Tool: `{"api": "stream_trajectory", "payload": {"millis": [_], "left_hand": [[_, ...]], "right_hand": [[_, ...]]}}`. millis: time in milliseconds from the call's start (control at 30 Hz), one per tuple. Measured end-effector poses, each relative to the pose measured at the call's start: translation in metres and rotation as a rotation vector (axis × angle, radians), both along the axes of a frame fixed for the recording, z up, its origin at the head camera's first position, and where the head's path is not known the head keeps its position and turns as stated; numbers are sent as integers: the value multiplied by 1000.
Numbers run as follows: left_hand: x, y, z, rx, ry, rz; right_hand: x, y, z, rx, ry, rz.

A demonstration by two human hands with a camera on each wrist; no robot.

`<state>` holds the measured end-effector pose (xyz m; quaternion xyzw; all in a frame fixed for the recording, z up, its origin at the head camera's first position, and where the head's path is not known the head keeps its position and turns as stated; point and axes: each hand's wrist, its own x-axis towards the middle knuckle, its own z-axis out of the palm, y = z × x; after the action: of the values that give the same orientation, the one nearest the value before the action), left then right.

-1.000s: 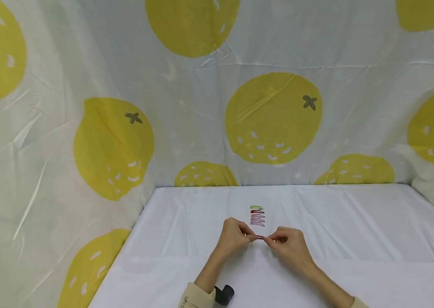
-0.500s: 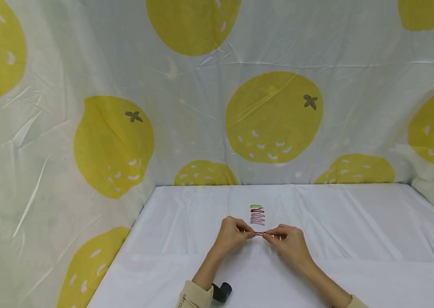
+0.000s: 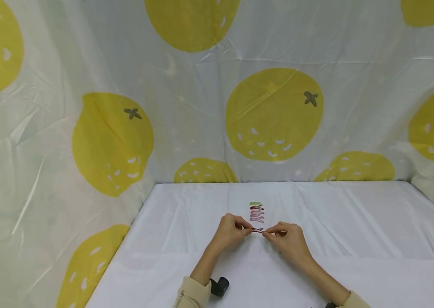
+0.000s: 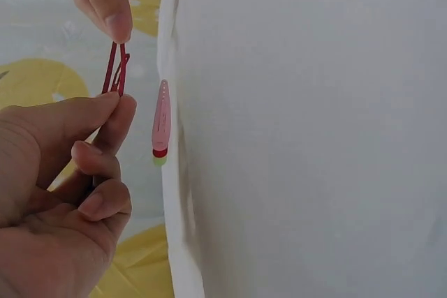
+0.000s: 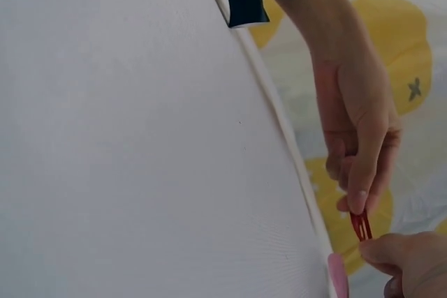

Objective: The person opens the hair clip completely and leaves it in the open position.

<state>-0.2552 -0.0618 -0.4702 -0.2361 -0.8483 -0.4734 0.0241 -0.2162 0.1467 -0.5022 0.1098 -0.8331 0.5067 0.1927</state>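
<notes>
Between my two hands is a red snap hair clip (image 4: 120, 75), its narrow strips standing apart in the left wrist view. My left hand (image 3: 232, 233) pinches one end between thumb and index finger, the other fingers curled below. At the opposite end, thumb and fingers of my right hand (image 3: 287, 241) pinch the clip. The fingertips cover both clip ends. Just beyond the hands, more hair clips lie in a column on the white cloth: a green clip (image 3: 255, 203) farthest away, a dark red clip (image 3: 257, 208), then several pink clips (image 3: 257, 215) nearest me.
White cloth (image 3: 355, 282) covers the table around the hands. A lemon-print curtain (image 3: 186, 107) rises behind it and along both sides. Beside the left beige sleeve (image 3: 193, 293) a black wrist device (image 3: 220, 286) shows, close over the table.
The red clip's strips, close together a second ago, now show a gap. Both hands still pinch its ends and appear slightly higher in the head view, as does the whole scene.
</notes>
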Motion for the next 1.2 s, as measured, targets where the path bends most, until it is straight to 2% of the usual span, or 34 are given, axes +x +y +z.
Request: {"api": "stream_trajectory", "payload": {"millis": [167,367,600,867,1200], "left_hand": [[-4,-2,2,-20,-15,13],[-10,1,1,-54,-5,58],[-18,2,-1,-109,-12,89],[-26,3,-3,-150,-43,88],[-29,4,-3,-156,-59,78]], "right_hand": [[-5,0,3,-21,-115,-31],[-14,-4,3,11,-171,-95],[-24,-10,-2,34,-237,-59],[-24,-8,-1,68,-230,-77],[-23,-8,-4,91,-232,-92]]}}
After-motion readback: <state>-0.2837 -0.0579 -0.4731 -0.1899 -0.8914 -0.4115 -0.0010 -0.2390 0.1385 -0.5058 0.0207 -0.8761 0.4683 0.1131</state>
